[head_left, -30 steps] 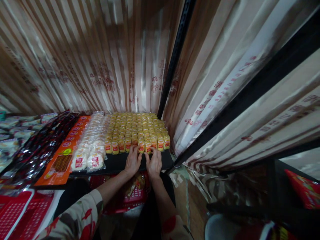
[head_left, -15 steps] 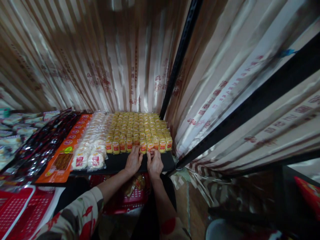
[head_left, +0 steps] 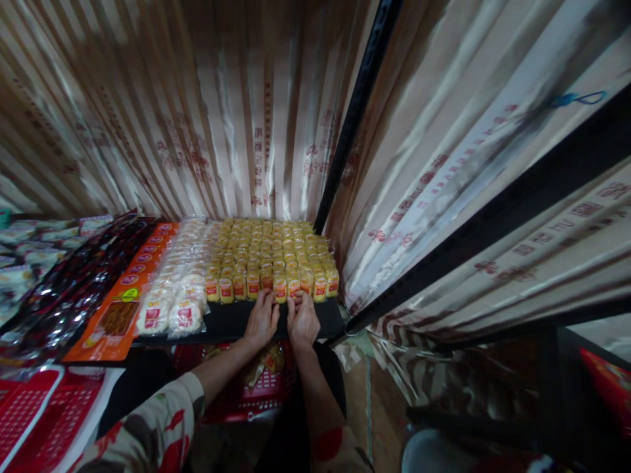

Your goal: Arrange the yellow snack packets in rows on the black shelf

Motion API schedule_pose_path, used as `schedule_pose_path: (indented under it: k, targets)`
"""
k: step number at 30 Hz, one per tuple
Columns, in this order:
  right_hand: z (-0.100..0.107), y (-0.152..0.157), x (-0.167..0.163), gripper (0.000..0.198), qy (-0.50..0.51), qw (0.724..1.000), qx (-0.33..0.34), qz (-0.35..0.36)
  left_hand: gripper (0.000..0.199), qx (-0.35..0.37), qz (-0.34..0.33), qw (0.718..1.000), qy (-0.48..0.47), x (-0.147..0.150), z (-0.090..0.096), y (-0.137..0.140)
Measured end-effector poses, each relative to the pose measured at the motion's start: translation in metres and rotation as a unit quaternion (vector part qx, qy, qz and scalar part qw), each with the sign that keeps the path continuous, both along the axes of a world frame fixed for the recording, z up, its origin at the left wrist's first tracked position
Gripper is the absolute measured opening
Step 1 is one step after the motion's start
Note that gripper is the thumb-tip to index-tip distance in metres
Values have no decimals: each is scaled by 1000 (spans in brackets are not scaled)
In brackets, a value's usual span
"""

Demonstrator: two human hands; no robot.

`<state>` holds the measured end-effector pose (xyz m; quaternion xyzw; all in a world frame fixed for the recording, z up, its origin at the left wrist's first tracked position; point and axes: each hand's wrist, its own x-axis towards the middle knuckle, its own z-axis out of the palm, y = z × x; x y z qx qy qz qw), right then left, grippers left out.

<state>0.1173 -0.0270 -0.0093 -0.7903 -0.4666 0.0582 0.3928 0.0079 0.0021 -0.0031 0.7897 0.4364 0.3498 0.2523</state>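
Observation:
Small yellow packaged cakes [head_left: 266,246] in clear wrappers with red labels stand in close rows on a black shelf [head_left: 221,320]. My left hand [head_left: 263,320] reaches the front row, its fingers closed against one of the packaged cakes [head_left: 280,288]. Just beside it, my right hand [head_left: 303,320] pinches the neighbouring cake [head_left: 293,286] with thumb and fingers. The fingertips partly cover the lower parts of these packets. Both backs of the hands face up, and the wrists lie over the shelf's front edge.
Left of the cakes lie white round packaged cakes [head_left: 186,315], an orange snack packet [head_left: 118,315] and dark shiny packets [head_left: 73,289]. Red baskets [head_left: 64,401] sit below. A black metal post [head_left: 352,118] rises behind, before a pleated printed curtain [head_left: 217,131].
The view has shifted slightly. Both hands stay at the same front-row packets, with only small finger movement; the rows look unchanged.

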Motion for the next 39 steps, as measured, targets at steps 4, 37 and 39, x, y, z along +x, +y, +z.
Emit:
schedule_pose_path:
  k: [4, 37, 39]
  targets:
    - [-5, -1, 0, 32, 5, 1000, 23, 5, 32, 15, 1, 1000, 5, 0, -4, -1]
    - [7, -47, -22, 27, 74, 984, 138, 83, 39, 57, -97, 988, 102, -30, -16, -41]
    - [4, -61, -39, 26, 80, 984, 66, 147, 32, 7, -131, 985, 115, -52, -28, -60]
